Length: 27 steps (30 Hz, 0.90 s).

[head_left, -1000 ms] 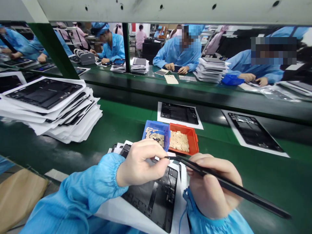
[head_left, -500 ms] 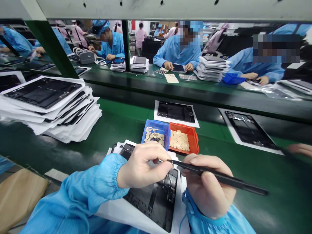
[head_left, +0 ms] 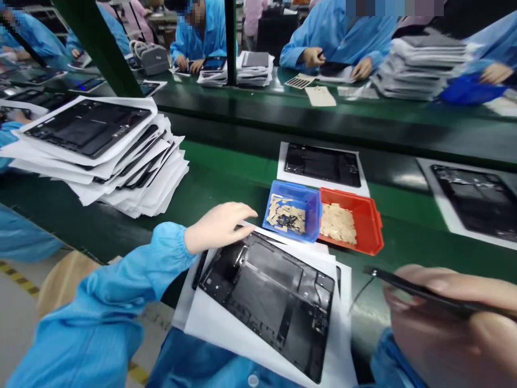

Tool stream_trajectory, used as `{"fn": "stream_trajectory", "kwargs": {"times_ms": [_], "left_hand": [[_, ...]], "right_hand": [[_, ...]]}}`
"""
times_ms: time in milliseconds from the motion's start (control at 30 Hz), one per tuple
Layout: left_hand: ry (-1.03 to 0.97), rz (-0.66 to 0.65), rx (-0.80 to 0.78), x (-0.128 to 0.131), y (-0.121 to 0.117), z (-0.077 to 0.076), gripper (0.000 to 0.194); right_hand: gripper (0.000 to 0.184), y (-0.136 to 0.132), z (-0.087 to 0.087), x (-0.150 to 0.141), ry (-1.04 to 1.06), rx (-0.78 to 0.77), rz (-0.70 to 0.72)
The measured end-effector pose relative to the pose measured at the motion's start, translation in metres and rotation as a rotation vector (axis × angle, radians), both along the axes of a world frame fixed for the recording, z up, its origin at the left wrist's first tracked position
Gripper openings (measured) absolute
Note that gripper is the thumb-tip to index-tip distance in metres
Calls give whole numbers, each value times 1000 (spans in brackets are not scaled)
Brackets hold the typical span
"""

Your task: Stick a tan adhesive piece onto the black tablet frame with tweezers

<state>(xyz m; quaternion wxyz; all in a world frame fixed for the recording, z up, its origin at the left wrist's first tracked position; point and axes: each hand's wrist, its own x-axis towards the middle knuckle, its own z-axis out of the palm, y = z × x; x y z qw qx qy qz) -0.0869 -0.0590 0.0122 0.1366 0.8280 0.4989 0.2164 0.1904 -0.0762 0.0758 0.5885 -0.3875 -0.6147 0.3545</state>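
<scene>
Left arm: sleeve (head_left: 121, 302) of light blue woven cloth, loose and creased, gathered into an elasticated cuff (head_left: 175, 242) at the wrist. Left hand (head_left: 218, 226) was bare, ungloved. Right arm: matching light blue cuff (head_left: 390, 358) at 5 o'clock, only its edge visible. Right hand (head_left: 448, 323) was bare, blurred. Garment front (head_left: 210, 366) at 6 o'clock carried one pale round button (head_left: 253, 380).

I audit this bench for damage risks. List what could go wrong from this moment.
1. The dark panel on its white sheet overhangs the bench edge toward the person; only the left hand steadies its far corner, so it might slide off.
2. The right hand holds black tweezers with the tip near the panel; a slip could scratch it.
3. The blue bin of small parts sits against the sheet and could be nudged.
</scene>
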Motion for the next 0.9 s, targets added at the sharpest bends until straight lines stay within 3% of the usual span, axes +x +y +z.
{"fn": "stream_trajectory", "kwargs": {"times_ms": [100,167,267,367,433,567,733,900], "left_hand": [[63,-135,-16,-11,-13,-43,39],[64,-98,-21,-11,-28,-58,42],[54,-26,0,-9,-39,-58,37],[33,-54,66,-10,-28,-52,15],[1,-81,122,-14,-17,-53,15],[-147,-130,162,-28,-10,-63,12],[-304,-144,141,-45,-15,-75,2],[-372,-143,71,-46,-15,-77,4]], "right_hand": [[17,-6,-11,2,-83,-147,5],[18,-11,-19,0,-153,-230,-23],[17,-11,-26,-14,-122,-307,-33],[15,-3,-35,-39,-72,-386,56],[14,3,-46,-58,-17,-448,121],[12,5,-80,-91,43,-575,118],[14,2,-111,-107,-88,-595,87],[17,6,-114,-106,-245,-543,110]]}}
